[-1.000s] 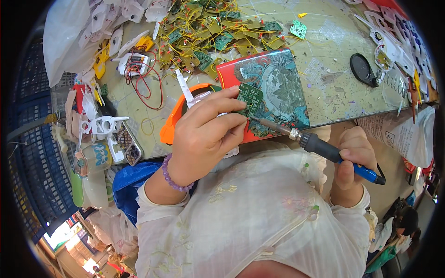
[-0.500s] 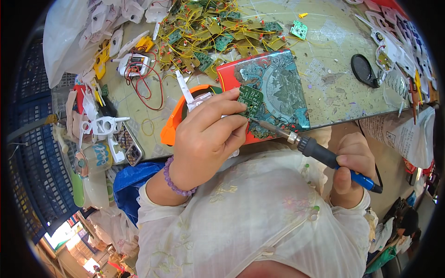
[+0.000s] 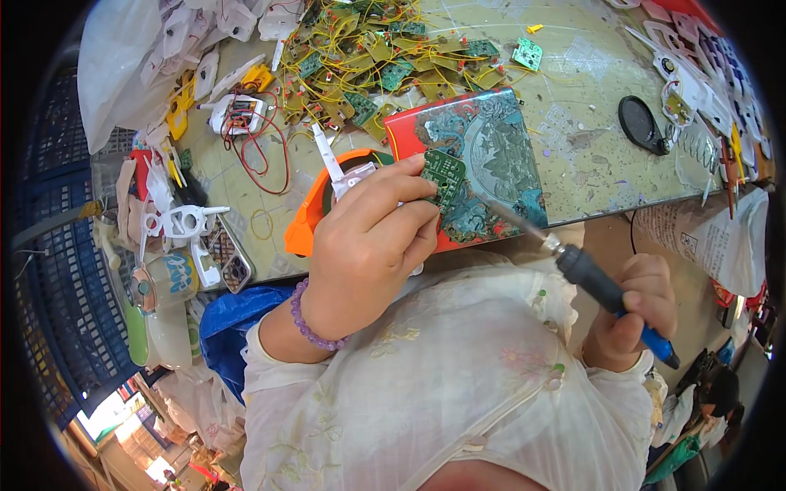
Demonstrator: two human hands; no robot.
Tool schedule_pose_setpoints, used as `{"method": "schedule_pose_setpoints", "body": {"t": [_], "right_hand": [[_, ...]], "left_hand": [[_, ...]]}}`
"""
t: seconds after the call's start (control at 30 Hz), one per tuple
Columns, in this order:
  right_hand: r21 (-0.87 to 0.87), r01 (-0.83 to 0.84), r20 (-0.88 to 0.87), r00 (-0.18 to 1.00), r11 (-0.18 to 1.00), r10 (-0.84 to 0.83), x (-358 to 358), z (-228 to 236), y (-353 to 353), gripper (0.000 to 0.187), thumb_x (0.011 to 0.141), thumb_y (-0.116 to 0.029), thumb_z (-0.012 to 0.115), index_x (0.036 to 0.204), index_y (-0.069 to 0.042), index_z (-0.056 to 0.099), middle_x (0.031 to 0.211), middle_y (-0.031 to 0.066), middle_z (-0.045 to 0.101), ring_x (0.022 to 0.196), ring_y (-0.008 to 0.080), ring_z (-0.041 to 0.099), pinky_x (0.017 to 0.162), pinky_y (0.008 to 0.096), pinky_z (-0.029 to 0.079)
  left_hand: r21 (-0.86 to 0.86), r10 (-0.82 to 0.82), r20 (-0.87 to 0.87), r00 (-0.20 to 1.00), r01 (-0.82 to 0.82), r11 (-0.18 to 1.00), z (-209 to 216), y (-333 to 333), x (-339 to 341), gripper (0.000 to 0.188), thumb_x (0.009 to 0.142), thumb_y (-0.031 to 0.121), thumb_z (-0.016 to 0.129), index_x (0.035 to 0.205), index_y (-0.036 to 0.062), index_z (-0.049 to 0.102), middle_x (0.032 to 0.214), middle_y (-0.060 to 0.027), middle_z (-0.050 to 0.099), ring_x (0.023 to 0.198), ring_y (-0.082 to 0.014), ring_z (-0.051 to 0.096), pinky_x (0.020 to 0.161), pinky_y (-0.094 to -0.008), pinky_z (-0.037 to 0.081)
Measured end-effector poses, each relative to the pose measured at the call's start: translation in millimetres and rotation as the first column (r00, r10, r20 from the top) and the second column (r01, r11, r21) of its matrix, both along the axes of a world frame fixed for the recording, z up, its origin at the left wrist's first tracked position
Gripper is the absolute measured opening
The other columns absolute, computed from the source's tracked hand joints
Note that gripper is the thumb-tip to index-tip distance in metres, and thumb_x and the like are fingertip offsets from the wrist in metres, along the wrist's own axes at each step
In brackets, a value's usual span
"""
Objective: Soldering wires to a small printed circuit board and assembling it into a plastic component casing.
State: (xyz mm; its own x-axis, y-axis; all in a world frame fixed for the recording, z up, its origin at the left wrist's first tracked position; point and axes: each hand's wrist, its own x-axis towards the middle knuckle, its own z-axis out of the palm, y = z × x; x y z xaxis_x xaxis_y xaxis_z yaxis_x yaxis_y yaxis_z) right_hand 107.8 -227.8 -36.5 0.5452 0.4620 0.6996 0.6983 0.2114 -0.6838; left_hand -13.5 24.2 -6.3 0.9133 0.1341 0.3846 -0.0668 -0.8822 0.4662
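Between the fingers of my left hand (image 3: 364, 237) is a small green circuit board (image 3: 444, 174), held above a red book-like thing with a dark patterned cover (image 3: 499, 155). A white plastic part (image 3: 348, 176) shows partly behind that hand, next to an orange plastic object (image 3: 304, 225). My right hand (image 3: 634, 307) grips a soldering iron (image 3: 594, 278) by its black and blue handle. The iron's metal tip points up and left, apart from the board and blurred. Fingers cover the board's left part.
A heap of circuit boards with yellow wires (image 3: 368, 57) lies at the back. At left are a battery holder with red wires (image 3: 239, 114), a white plastic frame (image 3: 192, 221) and a phone (image 3: 229, 258). A black oval cover (image 3: 643, 125) lies at right, near more white parts.
My right hand has moved right and slightly down with the soldering iron, drawing its tip away from the circuit board. My left hand has barely moved and still holds the board.
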Motion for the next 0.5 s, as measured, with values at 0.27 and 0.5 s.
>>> {"method": "schedule_pose_setpoints", "body": {"t": [0.27, 0.5], "right_hand": [[0.329, 0.572, -0.26, 0.82, 0.752, -0.51, 42.4, 0.9, -41.5, 0.024, 0.089, -0.024, 0.064, 0.087, -0.004, 0.051, 0.073, 0.0078, 0.053, 0.064, 0.0154, 0.049, 0.057, 0.0266, 0.04], [0.381, 0.846, -0.288, 0.491, 0.373, -0.822, 102.4, 58.4, -111.5, 0.013, 0.086, -0.013, 0.063, 0.08, -0.003, 0.056, 0.066, 0.0021, 0.049, 0.055, 0.0088, 0.044, 0.05, 0.0214, 0.035]], "left_hand": [[-0.021, 0.011, 0.014, 1.0, -0.011, 1.0, 2.7, -1.3, 2.5, 0.016, 0.067, -0.004, 0.071, 0.079, 0.0009, 0.062, 0.091, -0.0103, 0.064, 0.097, -0.0298, 0.064, 0.078, -0.0362, 0.054], [-0.034, 0.055, -0.001, 0.999, -0.055, 0.998, 5.5, -4.5, -3.2, 0.013, 0.067, -0.005, 0.071, 0.077, -0.0002, 0.064, 0.089, -0.011, 0.064, 0.097, -0.0294, 0.065, 0.077, -0.0359, 0.054]]}}
